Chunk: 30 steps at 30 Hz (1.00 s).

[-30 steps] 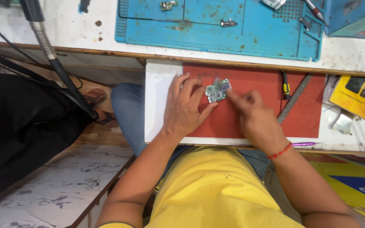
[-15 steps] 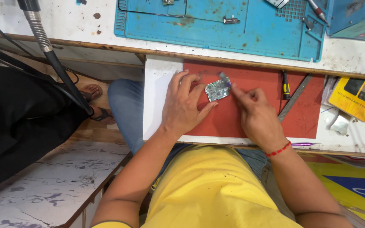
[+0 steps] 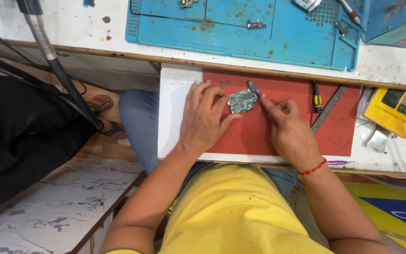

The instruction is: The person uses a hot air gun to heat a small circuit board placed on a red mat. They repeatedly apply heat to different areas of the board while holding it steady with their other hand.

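leftmost, a black flexible hose (image 3: 52,56) slants down past a dark-clothed leg and a sandalled foot (image 3: 104,106). next, a white board (image 3: 177,113) carrying a red mat (image 3: 278,94), set below the blue work mat (image 3: 240,28) on the bench. left hand (image 3: 203,120) lies on the white-red border, fingers spread, fingertips pinning a small green circuit board (image 3: 242,100) flat on the red mat. right hand (image 3: 290,129), fingers curled, pinches a slim tool with a purple tip (image 3: 253,88), its tip touching the circuit board's upper right edge. red thread on the right wrist. further right: yellow-handled screwdriver (image 3: 316,95), grey metal strip (image 3: 329,108), yellow box (image 3: 398,110).
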Each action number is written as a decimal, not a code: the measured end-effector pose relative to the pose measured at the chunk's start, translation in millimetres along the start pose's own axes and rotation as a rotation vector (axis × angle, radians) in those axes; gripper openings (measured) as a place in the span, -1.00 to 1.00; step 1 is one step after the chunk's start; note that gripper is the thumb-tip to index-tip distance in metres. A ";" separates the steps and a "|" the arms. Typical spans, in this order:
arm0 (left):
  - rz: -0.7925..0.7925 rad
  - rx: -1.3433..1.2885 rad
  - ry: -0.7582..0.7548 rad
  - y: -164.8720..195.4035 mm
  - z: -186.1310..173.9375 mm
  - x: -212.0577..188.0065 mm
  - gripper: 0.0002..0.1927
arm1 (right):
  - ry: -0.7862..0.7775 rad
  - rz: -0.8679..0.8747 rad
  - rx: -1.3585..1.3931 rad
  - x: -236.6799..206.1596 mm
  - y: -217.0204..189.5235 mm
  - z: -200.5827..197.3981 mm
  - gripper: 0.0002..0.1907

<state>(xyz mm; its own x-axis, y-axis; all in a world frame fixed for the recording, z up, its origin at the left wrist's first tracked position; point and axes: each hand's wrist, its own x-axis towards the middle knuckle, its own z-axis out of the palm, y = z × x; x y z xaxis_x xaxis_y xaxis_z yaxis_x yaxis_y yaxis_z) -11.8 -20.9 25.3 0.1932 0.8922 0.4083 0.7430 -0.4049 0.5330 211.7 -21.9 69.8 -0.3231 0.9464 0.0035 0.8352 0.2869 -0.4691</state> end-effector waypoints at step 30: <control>-0.061 -0.051 -0.055 4.8 -6.6 5.4 -0.46 | -0.123 -0.048 -0.021 -6.6 -10.2 6.8 -0.34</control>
<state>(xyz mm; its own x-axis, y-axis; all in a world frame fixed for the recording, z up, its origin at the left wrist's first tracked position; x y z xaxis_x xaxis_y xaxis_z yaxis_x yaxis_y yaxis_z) -11.4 -19.3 34.9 0.1849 0.9244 0.3336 0.7208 -0.3583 0.5933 202.2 -32.1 68.6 -0.4143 0.9064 -0.0830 0.8261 0.3362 -0.4524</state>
